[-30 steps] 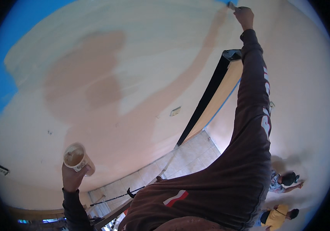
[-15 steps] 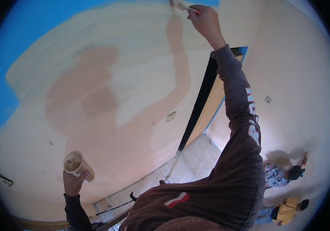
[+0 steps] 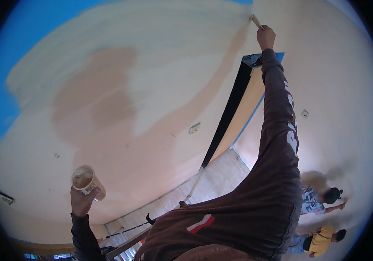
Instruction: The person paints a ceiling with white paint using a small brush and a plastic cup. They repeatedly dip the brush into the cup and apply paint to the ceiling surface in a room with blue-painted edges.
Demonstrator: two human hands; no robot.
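Both hands are closed: the right hand, top of the frame, grips a paintbrush against the wall; the left hand, lower left, holds a paint cup.

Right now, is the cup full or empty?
Partly full: the clear cup in the left hand shows tan paint inside, below its rim, held roughly upright.

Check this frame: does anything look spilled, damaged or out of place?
Nothing spilled or damaged. The right hand holds a small paintbrush to the cream wall; the left hand holds a clear plastic cup of paint upright. The wall's darker tan patches just look uneven.
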